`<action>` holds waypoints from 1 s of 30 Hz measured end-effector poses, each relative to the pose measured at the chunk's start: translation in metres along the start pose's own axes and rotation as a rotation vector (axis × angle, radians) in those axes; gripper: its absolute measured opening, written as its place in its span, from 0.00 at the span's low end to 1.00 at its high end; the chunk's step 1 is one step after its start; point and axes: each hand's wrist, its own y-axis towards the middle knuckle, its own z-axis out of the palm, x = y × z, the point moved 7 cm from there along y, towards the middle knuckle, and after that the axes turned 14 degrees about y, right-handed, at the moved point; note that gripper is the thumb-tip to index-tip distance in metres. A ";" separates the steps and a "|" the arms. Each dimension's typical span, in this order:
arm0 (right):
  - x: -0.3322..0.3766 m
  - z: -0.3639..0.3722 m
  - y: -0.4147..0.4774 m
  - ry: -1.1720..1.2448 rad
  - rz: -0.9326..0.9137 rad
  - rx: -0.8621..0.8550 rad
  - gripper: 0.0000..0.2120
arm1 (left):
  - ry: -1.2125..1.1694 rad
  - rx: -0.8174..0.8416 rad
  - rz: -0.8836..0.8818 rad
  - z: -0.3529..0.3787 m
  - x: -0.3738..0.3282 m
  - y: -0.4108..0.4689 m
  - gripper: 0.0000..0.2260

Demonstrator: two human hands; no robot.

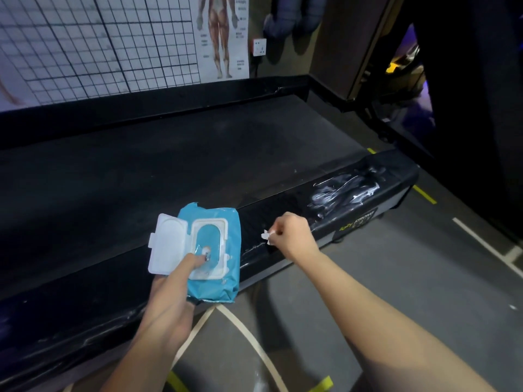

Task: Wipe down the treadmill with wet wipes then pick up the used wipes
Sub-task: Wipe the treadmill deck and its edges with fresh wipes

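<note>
A blue pack of wet wipes lies on the treadmill's near side rail, its white flip lid open to the left. My left hand grips the pack's near end, with the thumb pressed into the opening. To the right of the pack, my right hand pinches a small white scrap, apparently the seal sticker, just above the rail. The black treadmill belt stretches beyond the pack. White smeared streaks cover the rail's right end.
A gridded wall panel and an anatomy poster stand behind the treadmill. A dark machine frame rises at the right. Grey floor with white and yellow lines lies in front of the rail.
</note>
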 end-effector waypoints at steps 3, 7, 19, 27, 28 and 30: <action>-0.002 -0.024 0.005 0.076 0.049 -0.069 0.11 | 0.004 0.010 0.004 0.002 -0.003 -0.001 0.17; -0.005 -0.034 0.005 -0.016 0.098 -0.141 0.03 | -0.005 -0.014 0.048 -0.010 -0.012 -0.006 0.17; 0.074 0.090 -0.045 -0.261 -0.124 0.168 0.05 | 0.014 -0.226 0.182 -0.160 -0.078 -0.050 0.17; 0.141 0.164 -0.094 -0.263 -0.296 0.295 0.04 | 0.026 -0.382 0.178 -0.287 -0.089 -0.106 0.17; 0.151 0.173 -0.100 -0.255 -0.313 0.305 0.03 | 0.029 -0.406 0.171 -0.303 -0.089 -0.113 0.16; 0.171 0.195 -0.111 -0.266 -0.329 0.342 0.02 | 0.058 -0.453 0.162 -0.332 -0.088 -0.131 0.09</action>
